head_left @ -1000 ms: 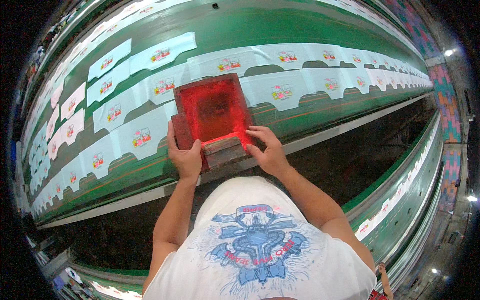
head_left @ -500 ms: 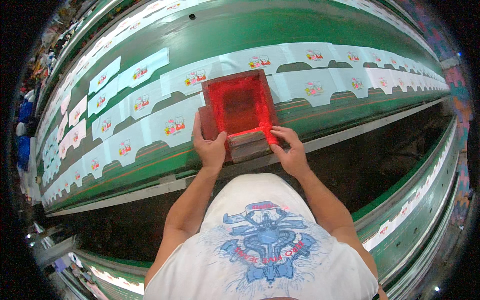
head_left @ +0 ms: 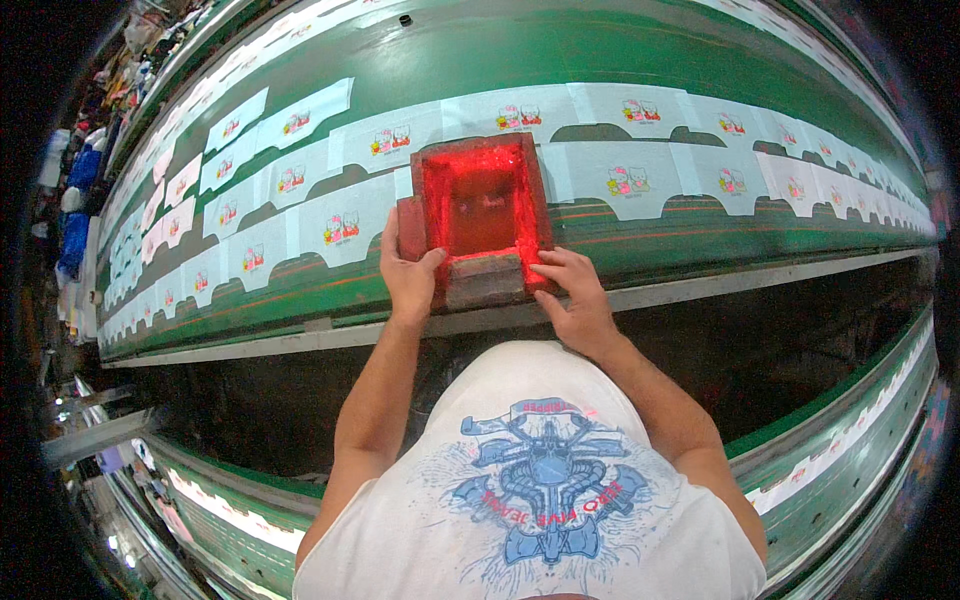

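A square wooden screen-printing frame point(head_left: 540, 205), its inside walls smeared with bright red ink, sits over the near row of fabric pieces. My left hand point(head_left: 410, 282) grips its near left corner, thumb on top, fingers along the reddish side block. My right hand point(head_left: 580, 300) holds the near right corner with thumb and fingers on the red-stained edge. Pale blue fabric pieces point(head_left: 345, 232) printed with small cartoon characters lie on both sides of the frame. Whatever is directly under it is hidden.
The long green table point(head_left: 480, 60) carries rows of printed pieces, including pink ones point(head_left: 175, 222) at the left. A metal rail point(head_left: 700, 287) runs along its near edge. Another green table point(head_left: 840, 440) stands behind me on the right. Bundled goods point(head_left: 85, 160) are piled at far left.
The frame has turned slightly and now sits squarer to the table edge. Both hands stay on its near corners. The view has swung a little, shifting the table.
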Demonstrator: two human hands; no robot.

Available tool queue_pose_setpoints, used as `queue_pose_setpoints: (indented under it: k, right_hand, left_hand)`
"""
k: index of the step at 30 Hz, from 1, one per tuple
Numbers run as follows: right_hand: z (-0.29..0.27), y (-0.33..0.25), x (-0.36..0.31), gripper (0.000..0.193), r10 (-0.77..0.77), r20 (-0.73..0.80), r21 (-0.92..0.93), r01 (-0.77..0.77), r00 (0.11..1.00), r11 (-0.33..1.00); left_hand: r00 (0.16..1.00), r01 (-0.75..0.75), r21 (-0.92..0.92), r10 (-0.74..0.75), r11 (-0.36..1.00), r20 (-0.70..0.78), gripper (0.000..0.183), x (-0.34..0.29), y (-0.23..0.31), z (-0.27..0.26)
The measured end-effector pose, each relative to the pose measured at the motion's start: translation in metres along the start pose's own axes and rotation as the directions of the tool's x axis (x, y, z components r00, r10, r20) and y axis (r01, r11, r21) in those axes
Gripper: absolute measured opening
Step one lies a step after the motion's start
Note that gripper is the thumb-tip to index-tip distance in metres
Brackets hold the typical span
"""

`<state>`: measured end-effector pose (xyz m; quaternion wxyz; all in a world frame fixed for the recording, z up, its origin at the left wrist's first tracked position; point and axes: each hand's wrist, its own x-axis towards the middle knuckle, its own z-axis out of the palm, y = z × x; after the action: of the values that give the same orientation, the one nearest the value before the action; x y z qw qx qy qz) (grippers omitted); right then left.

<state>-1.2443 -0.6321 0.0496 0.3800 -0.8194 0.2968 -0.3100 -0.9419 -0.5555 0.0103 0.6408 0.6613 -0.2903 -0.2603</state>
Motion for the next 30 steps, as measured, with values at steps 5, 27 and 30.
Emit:
queue_pose_setpoints:
  k: [5,27,30]
  right_hand:
    - [0.0,-0.018,0.016,0.05,-0.249,0.165,-0.17,0.276,0.954,0.946]
    - [0.012,-0.014,0.176,0.038,-0.118,0.536,-0.368,0.357,0.836,0.859]
    - [0.019,-0.001,0.208,0.044,-0.115,0.452,-0.489,0.353,0.885,0.797]
  left_hand:
    - [1.0,0.014,-0.015,-0.014,1.0,0.004,0.106,-0.002,0.004,0.002]
    - [1.0,0.011,-0.258,-0.017,0.966,-0.024,0.072,0.002,-0.013,0.004]
    - [0.998,-0.066,-0.239,0.065,0.969,-0.013,0.066,0.002,-0.018,0.002]
